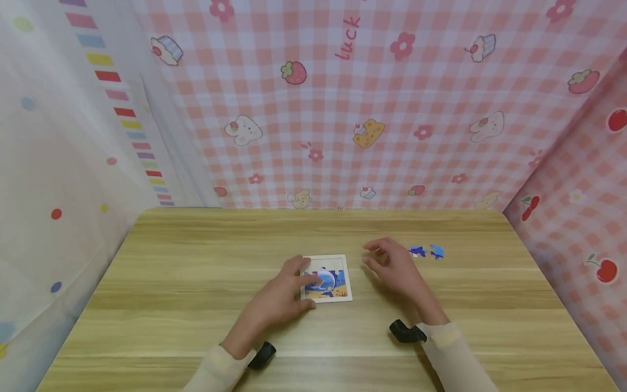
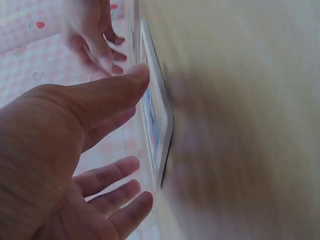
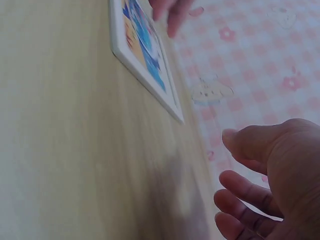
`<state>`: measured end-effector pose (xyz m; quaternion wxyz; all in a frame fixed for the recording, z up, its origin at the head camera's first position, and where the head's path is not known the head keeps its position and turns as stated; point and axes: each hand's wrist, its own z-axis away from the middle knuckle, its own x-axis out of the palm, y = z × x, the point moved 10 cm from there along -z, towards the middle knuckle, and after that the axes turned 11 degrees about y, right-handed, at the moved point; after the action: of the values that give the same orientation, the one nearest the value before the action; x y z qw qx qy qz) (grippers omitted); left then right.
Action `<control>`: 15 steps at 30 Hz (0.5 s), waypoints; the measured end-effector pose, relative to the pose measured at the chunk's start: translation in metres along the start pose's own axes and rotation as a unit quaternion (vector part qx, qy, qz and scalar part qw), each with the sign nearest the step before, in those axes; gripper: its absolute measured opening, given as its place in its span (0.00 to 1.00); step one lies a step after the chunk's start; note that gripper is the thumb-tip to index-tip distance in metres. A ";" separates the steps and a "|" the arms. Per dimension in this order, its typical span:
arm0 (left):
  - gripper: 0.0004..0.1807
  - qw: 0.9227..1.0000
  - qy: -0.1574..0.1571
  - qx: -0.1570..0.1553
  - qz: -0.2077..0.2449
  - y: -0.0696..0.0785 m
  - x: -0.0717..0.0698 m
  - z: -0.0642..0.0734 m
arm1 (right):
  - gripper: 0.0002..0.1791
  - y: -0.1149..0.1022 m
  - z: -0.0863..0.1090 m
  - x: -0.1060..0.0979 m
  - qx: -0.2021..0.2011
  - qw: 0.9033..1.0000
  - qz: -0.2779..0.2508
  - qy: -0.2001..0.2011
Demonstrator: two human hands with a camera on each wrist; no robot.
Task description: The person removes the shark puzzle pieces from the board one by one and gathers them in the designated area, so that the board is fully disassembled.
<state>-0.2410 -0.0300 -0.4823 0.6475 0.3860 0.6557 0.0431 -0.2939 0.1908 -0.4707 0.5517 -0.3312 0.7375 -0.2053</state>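
Observation:
A small square jigsaw puzzle point(image 1: 337, 282) in a white frame point(image 1: 349, 288) lies on the wooden table, its lower part filled with a blue sea-animal picture and its upper part pale. My left hand point(image 1: 279, 298) reaches over the frame's left side, fingers spread and fairly straight; the index finger lies over the picture. In the left wrist view the thumb point(image 2: 112, 95) is at the frame's near edge. To the right of the frame, my right hand point(image 1: 395, 269) hovers with loosely bent fingers point(image 3: 245, 192) and nothing visible between them.
Two loose blue puzzle pieces point(image 1: 437, 251) lie behind the right hand, toward the table's right. The wooden table point(image 1: 196, 256) meets a pink checked cloth point(image 1: 323, 103) at its back edge. Black wrist devices point(image 1: 407, 332) sit at both cuffs.

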 end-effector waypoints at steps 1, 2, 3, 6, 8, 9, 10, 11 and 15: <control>0.27 1.000 -0.002 0.006 0.002 0.003 0.002 0.000 | 0.15 -0.002 0.001 0.003 -0.003 1.000 -0.004 -0.004; 0.27 1.000 -0.006 0.012 0.002 0.006 0.005 0.000 | 0.15 -0.005 0.002 0.006 -0.007 1.000 -0.008 -0.009; 0.27 1.000 -0.006 0.022 0.003 0.009 0.007 0.001 | 0.14 -0.007 0.003 0.010 -0.011 1.000 -0.010 -0.014; 0.28 0.999 -0.014 0.043 0.000 0.015 0.015 0.003 | 0.14 -0.013 0.006 0.020 -0.019 0.999 -0.017 -0.027; 0.28 0.998 -0.018 0.054 -0.004 0.019 0.018 0.005 | 0.14 -0.016 0.008 0.025 -0.022 0.999 -0.022 -0.034; 0.28 0.998 -0.021 0.056 -0.005 0.020 0.020 0.006 | 0.14 -0.017 0.010 0.028 -0.022 0.999 -0.024 -0.037; 0.28 0.998 -0.025 0.056 -0.008 0.020 0.021 0.007 | 0.14 -0.018 0.011 0.030 -0.023 0.999 -0.026 -0.041; 0.27 0.998 -0.027 0.057 -0.010 0.021 0.021 0.007 | 0.14 -0.020 0.012 0.032 -0.023 0.998 -0.029 -0.045; 0.25 0.997 -0.023 0.068 -0.024 0.023 0.021 0.008 | 0.13 -0.025 0.014 0.038 -0.028 0.998 -0.030 -0.053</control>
<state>-0.2204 -0.0056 -0.4873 0.6355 0.4139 0.6512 -0.0264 -0.2805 0.1469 -0.4844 0.5743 -0.3790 0.7021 -0.1833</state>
